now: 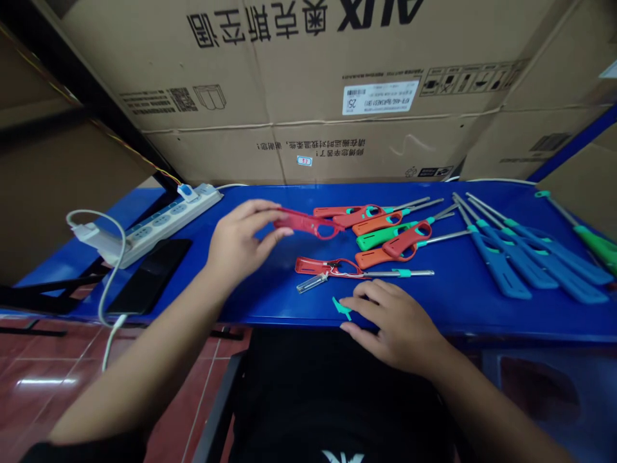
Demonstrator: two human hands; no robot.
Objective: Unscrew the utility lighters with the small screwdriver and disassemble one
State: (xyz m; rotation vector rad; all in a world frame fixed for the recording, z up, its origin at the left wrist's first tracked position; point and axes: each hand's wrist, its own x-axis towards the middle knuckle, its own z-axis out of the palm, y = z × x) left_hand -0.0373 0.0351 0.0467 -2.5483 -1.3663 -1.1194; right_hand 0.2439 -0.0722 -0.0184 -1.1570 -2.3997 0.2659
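Note:
My left hand (245, 241) is closed on a red lighter casing half (306, 225), pinched at its handle end and held above the blue table. Below it lies an opened red long-nosed lighter (328, 266), its inner parts and thin wires showing and its metal tube pointing right. A clear fuel tank (312, 283) rests at a slant beside that lighter. My right hand (393, 321) is low over the table, thumb and fingers apart around a small teal trigger (342, 308). A fingertip appears to touch the trigger, which lies near the table's front edge.
Several red, orange and green lighters (380, 224) lie behind the opened one. Several blue lighters (530, 251) are fanned out to the right. A white power strip (166, 222) and a black phone (152, 275) with a cable occupy the left. A large cardboard box (308, 83) stands behind.

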